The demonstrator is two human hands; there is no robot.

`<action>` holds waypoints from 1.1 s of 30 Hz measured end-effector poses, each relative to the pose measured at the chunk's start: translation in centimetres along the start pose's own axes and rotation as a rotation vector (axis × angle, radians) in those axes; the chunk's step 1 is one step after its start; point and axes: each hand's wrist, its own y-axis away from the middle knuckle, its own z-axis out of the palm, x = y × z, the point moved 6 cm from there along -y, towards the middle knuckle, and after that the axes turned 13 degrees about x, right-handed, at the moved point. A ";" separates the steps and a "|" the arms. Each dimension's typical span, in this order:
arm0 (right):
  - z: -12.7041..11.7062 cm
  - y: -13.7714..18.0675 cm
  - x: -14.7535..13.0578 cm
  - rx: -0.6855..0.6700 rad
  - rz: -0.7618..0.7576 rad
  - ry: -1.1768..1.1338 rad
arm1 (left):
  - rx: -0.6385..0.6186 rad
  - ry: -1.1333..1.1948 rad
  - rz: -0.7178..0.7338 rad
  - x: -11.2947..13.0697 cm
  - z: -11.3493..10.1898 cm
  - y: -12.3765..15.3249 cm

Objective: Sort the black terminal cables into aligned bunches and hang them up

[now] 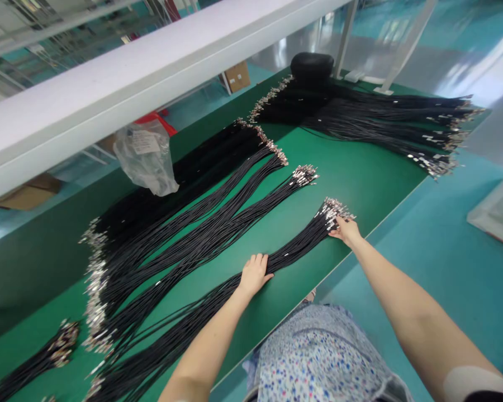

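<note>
Several bundles of thin black cables with metal terminals lie across a green table. My left hand rests flat, fingers stretched out, on the middle of the nearest cable bundle. At that bundle's far end, my right hand has its fingers closed on the silver terminals. Both forearms reach in from the bottom of the view.
More cable bundles fan out to the left, and a large pile lies at the far end beside a black rounded object. A clear plastic bag hangs from a white beam. The table's front edge runs diagonally past my body.
</note>
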 end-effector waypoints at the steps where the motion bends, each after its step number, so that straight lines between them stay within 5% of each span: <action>1: 0.5 -0.1 -0.4 -0.011 0.003 -0.013 | 0.000 -0.010 0.025 -0.2 0.0 -0.2; 7: 1.5 -0.2 -0.8 -0.019 0.024 -0.076 | -0.004 -0.073 0.105 0.2 0.0 -0.1; 12: -0.4 0.2 0.5 0.142 -0.037 -0.085 | -0.028 -0.088 0.061 0.5 -0.6 -0.6; 21: -1.0 -0.7 0.9 0.174 -0.052 0.002 | 0.061 0.045 0.057 8.6 0.4 -11.2; 26: -1.0 -1.1 0.2 -0.019 -0.037 0.185 | 0.040 0.025 0.121 10.4 1.4 -12.3; 30: -5.4 -2.2 -3.9 -0.223 -0.032 0.309 | -0.075 0.027 0.008 10.2 1.1 -12.4; 33: -12.0 -5.7 -10.1 -0.257 -0.148 0.200 | -0.119 0.230 -0.101 9.9 -2.8 -14.4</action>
